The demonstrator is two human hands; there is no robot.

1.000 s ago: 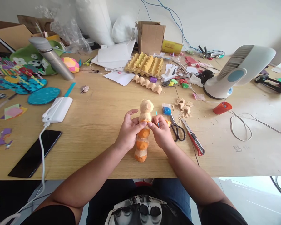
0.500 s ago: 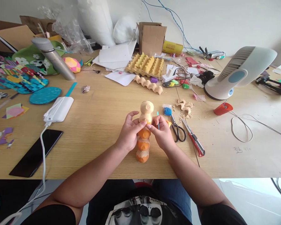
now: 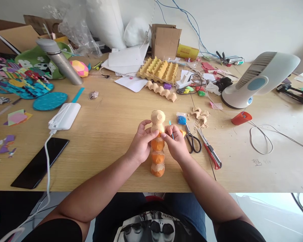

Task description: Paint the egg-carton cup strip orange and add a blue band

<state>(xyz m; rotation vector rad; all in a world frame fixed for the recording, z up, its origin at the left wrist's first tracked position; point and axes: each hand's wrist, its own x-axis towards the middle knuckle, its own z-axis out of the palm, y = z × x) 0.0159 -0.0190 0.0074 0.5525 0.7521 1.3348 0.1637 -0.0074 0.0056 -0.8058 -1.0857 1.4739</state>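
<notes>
A strip of egg-carton cups (image 3: 158, 144), its near cups painted orange and its far cups bare tan, lies on the wooden table (image 3: 111, 134) pointing away from me. My left hand (image 3: 140, 143) grips its left side, thumb and fingers pinched on the cup at the paint line. My right hand (image 3: 176, 144) presses the same cup from the right and also holds a thin blue stick (image 3: 171, 129) between its fingers. Both hands are closed on the strip.
Black-handled scissors (image 3: 193, 139) and a red utility knife (image 3: 210, 153) lie just right of my right hand, with a blue spool (image 3: 181, 119) and carton scraps (image 3: 200, 114) behind. A fan (image 3: 257, 79) stands right; phone (image 3: 39, 161) and power bank (image 3: 64, 116) left.
The hands and the carton strip stay in almost the same place. The fingers shift slightly on the cup at the paint line.
</notes>
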